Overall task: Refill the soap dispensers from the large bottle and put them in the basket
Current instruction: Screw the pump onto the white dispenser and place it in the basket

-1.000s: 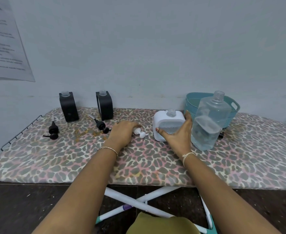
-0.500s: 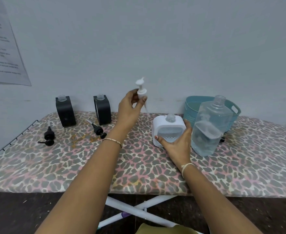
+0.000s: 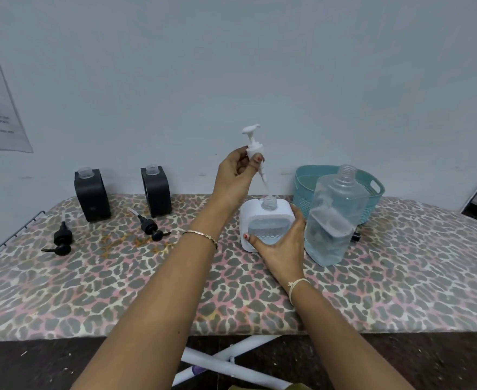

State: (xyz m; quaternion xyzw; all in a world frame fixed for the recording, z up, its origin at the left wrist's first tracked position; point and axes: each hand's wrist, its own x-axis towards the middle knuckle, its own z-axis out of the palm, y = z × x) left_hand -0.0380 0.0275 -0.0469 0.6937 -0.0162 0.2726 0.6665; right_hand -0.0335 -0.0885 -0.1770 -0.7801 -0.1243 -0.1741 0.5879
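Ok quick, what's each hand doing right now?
Left hand: pinching the white pump, its tube over the dispenser's neck.
Right hand: gripping the white dispenser on the board.

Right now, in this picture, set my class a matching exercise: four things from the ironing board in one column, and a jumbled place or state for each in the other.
Column one:
1 white pump
2 white dispenser
3 large bottle
4 basket

Column two:
A standing uncapped, partly full
B teal, by the wall behind the bottle
C pinched in the left hand, raised
D upright on the board, right hand round it

Pairs: 1-C, 2-D, 3-A, 4-B
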